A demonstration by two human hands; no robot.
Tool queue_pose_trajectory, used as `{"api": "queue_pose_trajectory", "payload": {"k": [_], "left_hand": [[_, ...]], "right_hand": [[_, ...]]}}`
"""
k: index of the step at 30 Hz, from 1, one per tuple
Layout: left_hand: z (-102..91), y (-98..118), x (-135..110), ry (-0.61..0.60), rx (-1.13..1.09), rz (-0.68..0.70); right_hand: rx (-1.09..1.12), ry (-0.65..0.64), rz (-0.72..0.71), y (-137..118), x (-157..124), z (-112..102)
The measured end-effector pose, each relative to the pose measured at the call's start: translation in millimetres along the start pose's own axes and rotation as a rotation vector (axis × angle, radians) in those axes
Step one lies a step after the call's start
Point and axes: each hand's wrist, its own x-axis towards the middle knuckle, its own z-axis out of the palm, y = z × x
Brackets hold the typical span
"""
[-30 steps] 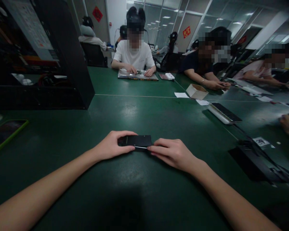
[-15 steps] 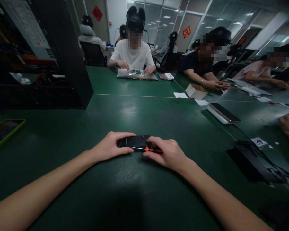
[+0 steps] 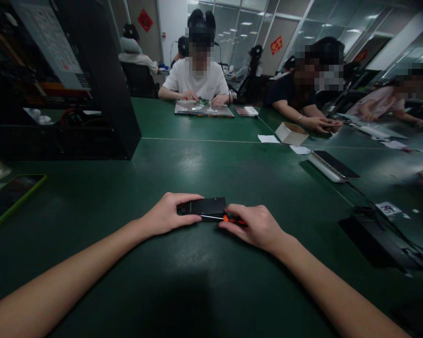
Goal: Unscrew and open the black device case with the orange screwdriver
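A black phone [image 3: 207, 207] lies flat on the green table [image 3: 197, 164] in front of me. My left hand [image 3: 169, 215] is closed round the phone's left end, thumb at the near edge and fingers over the far edge. My right hand [image 3: 257, 226] is closed on a small screwdriver [image 3: 229, 218] with an orange and black handle. Its thin metal shaft lies along the phone's near edge and points left.
A black cabinet [image 3: 102, 80] stands at the back left, a green-edged phone [image 3: 10, 197] lies at the far left. A cardboard box [image 3: 292, 133], paper slips and a white device [image 3: 333, 165] sit to the right, a black object [image 3: 377, 237] nearer. Several people work across the table.
My right hand has curled up on the orange-handled screwdriver, which was hidden one second ago. The view has shifted slightly. My left hand stays on the phone.
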Motion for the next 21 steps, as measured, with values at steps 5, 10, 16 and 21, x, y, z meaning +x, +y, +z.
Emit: {"api": "queue_pose_trajectory", "payload": {"k": [5, 10, 16, 21], "left_hand": [[-0.3, -1.1, 0.2, 0.009, -0.031, -0.016], [-1.7, -0.6, 1.1, -0.002, -0.138, -0.082], [-1.2, -1.2, 0.4, 0.008, -0.176, -0.106], [0.2, -2.6, -0.1, 0.007, -0.203, -0.101]], "right_hand": [[-0.071, -0.023, -0.077, 0.8, -1.6, 3.0], [0.003, -0.038, -0.039, 1.1, -1.6, 9.3], [-0.042, -0.06, -0.056, 0.7, -0.5, 9.0], [-0.068, -0.064, -0.08, 10.4, -3.1, -8.7]]}}
